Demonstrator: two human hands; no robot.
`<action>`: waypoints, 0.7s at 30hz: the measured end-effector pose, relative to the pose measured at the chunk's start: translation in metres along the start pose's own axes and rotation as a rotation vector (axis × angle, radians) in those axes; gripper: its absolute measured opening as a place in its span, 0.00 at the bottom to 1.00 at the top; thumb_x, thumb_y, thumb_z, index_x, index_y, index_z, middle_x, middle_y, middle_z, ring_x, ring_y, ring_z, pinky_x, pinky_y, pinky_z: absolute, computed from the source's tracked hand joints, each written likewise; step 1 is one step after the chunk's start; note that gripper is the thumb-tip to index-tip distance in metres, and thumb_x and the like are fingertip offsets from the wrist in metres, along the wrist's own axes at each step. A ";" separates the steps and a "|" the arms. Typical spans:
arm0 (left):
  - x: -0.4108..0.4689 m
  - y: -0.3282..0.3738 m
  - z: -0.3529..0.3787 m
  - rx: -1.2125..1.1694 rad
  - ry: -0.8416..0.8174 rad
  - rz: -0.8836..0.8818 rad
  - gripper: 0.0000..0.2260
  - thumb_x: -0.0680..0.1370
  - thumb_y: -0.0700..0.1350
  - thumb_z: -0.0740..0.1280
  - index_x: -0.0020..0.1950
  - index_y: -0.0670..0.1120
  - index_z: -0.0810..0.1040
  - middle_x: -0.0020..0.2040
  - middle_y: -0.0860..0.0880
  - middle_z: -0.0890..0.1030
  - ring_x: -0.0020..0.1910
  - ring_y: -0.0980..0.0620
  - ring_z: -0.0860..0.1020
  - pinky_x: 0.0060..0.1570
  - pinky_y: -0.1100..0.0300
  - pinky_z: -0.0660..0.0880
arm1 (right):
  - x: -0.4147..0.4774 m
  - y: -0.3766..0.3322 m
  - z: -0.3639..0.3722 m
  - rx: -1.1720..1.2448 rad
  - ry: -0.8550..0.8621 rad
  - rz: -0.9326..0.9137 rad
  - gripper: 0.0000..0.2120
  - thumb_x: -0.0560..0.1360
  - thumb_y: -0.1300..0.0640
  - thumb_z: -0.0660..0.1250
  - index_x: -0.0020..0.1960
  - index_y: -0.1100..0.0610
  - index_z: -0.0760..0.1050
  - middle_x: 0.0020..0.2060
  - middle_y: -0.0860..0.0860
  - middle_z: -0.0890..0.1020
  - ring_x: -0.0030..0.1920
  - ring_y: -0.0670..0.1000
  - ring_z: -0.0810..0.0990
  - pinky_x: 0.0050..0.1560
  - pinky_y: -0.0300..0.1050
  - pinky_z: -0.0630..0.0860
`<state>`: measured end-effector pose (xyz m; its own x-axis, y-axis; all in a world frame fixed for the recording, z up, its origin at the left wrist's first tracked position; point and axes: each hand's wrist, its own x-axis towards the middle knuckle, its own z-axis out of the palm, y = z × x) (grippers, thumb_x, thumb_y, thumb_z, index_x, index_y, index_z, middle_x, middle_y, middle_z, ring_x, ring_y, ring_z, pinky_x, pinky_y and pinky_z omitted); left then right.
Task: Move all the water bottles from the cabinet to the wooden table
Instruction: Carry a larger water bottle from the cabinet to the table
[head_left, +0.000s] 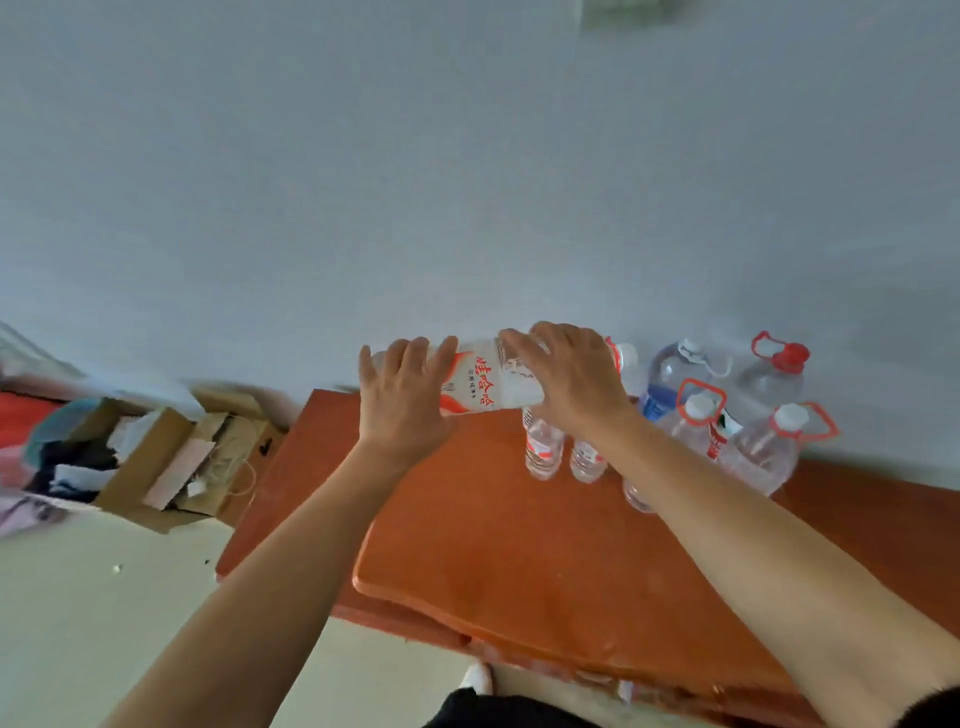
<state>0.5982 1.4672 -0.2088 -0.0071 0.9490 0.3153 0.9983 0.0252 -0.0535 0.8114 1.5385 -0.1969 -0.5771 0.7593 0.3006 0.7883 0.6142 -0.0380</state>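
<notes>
Held bottle: a large clear plastic water bottle (488, 387) with a white-and-red label lies level in the air, above the far left part of the bench and close to the wall.
Left grip (402, 400): the fingers are spread and bent over the bottle's left end, holding it; the thumb is hidden beneath.
Right grip (571, 379): the fingers are curled over the bottle's right part, holding it; the thumb is out of sight.
Bench: a red-brown wooden bench (519, 545) stands against a pale blue-grey wall (467, 182).
Small bottles: three small clear plastic bottles (543, 452) stand upright on the bench just nearer than the right grip; the rightmost is partly hidden by the forearm.
Jugs: a cluster of large clear plastic jugs with orange-red carry handles (763, 452) stands upright at the far right of the bench, beside the wall. One jug has a red cap (792, 356) and another a blue label (657, 397).
Box: an open brown cardboard box (156, 457) sits on the pale cream floor (104, 597) to the left of the bench, holding papers and dark cloth.
</notes>
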 end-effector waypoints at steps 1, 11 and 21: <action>-0.003 -0.016 -0.025 0.033 0.080 -0.045 0.41 0.65 0.59 0.78 0.73 0.52 0.65 0.63 0.45 0.75 0.64 0.41 0.71 0.66 0.31 0.64 | 0.017 -0.014 -0.020 0.025 0.086 -0.077 0.41 0.60 0.57 0.82 0.67 0.46 0.67 0.53 0.54 0.78 0.51 0.59 0.80 0.52 0.57 0.76; -0.100 -0.041 -0.169 0.356 0.537 -0.458 0.42 0.64 0.51 0.80 0.75 0.55 0.65 0.69 0.44 0.73 0.69 0.40 0.67 0.63 0.31 0.66 | 0.059 -0.104 -0.120 0.093 0.574 -0.533 0.42 0.65 0.57 0.79 0.76 0.47 0.67 0.64 0.58 0.76 0.62 0.60 0.75 0.64 0.64 0.71; -0.330 -0.035 -0.240 0.728 0.383 -0.815 0.39 0.67 0.54 0.78 0.76 0.54 0.66 0.70 0.42 0.74 0.69 0.38 0.69 0.66 0.35 0.65 | -0.034 -0.292 -0.130 0.451 0.414 -0.982 0.53 0.60 0.51 0.85 0.78 0.46 0.62 0.65 0.57 0.75 0.66 0.60 0.74 0.69 0.66 0.66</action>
<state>0.5793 1.0778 -0.0832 -0.4904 0.4132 0.7673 0.4346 0.8791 -0.1956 0.6287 1.3050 -0.0720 -0.7194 -0.1646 0.6748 -0.1565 0.9850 0.0734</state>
